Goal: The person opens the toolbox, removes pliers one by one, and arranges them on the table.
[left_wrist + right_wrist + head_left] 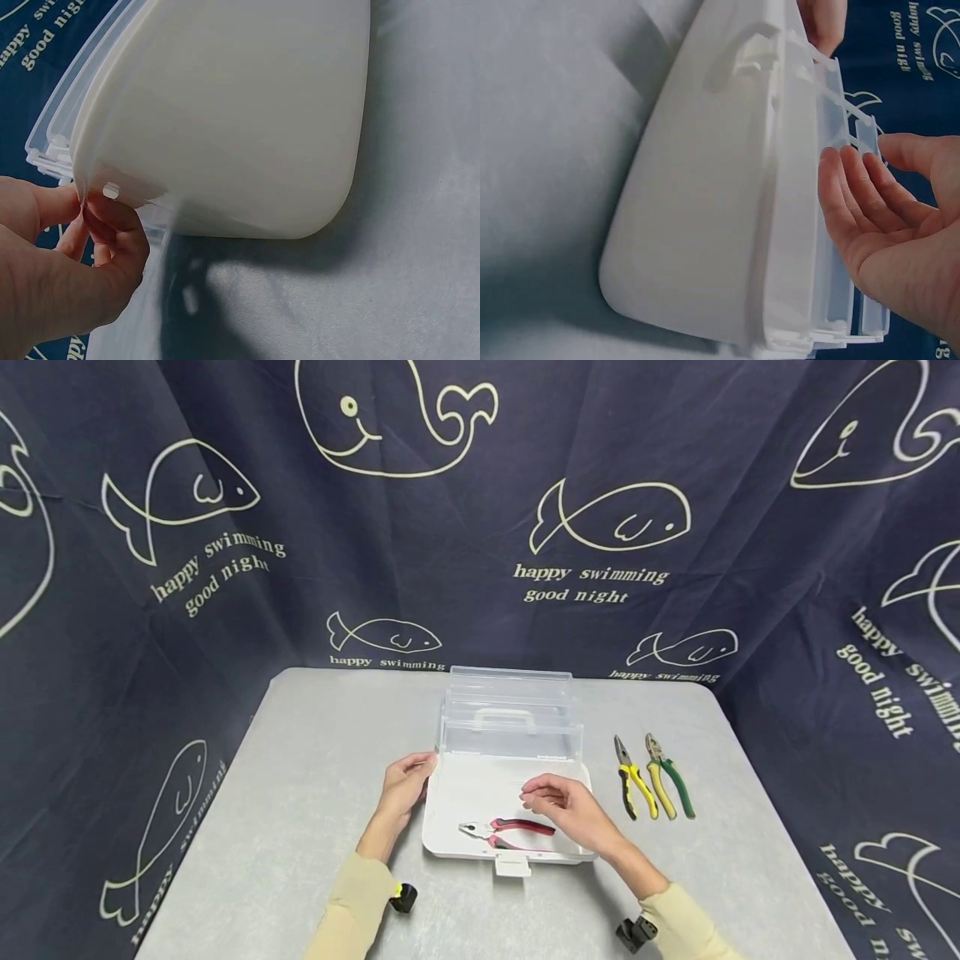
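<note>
A white plastic toolbox stands on the table with its clear lid raised at the back. Inside it, near the front, lies a pair of red-handled combination pliers, jaws pointing left. My left hand pinches the box's left rim near the back corner; in the left wrist view, thumb and fingers of that hand meet on the edge. Over the right part of the box hovers my right hand, holding nothing. Its fingers are loosely bent, with the thumb apart, in the right wrist view.
To the right of the box lie yellow-and-black long-nose pliers. Beside them are green-and-yellow pliers. A white latch juts from the box's front. A dark blue printed curtain encloses the grey table at the back and sides.
</note>
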Demonstrator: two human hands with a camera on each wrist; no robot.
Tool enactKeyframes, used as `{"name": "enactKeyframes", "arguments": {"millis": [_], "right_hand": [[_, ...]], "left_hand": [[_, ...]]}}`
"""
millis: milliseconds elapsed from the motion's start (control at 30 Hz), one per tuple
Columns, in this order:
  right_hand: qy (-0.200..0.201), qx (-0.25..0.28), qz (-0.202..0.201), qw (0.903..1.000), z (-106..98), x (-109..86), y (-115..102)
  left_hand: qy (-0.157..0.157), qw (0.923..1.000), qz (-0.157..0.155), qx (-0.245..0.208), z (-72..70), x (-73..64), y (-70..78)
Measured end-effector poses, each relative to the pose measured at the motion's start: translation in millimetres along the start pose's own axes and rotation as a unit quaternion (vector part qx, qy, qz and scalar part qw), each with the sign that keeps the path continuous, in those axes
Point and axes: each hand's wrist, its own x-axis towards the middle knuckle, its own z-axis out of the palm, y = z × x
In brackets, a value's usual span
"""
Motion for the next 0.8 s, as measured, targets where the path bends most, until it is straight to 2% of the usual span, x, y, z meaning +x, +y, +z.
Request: {"name": "enactKeyframes", "arguments": {"millis": [267, 467, 800], "right_hand": [[-0.025, -0.029, 0.015, 0.9992, 10.5, -1.1, 2.9], [-0.040, -0.027, -0.003, 0.9988, 16.0, 0.4, 8.9], [-0.042, -0.061, -0.022, 0.9970, 27.9, 2.5, 16.0]], "left_hand": [[-0.001, 1.0000, 0.003, -0.003, 0.5, -0.3, -0.3], [-0.002, 1.0000, 0.004, -0.004, 1.0, -0.4, 1.2], [0.000, 1.0000, 0.002, -0.001, 0.4, -0.5, 0.5]]}}
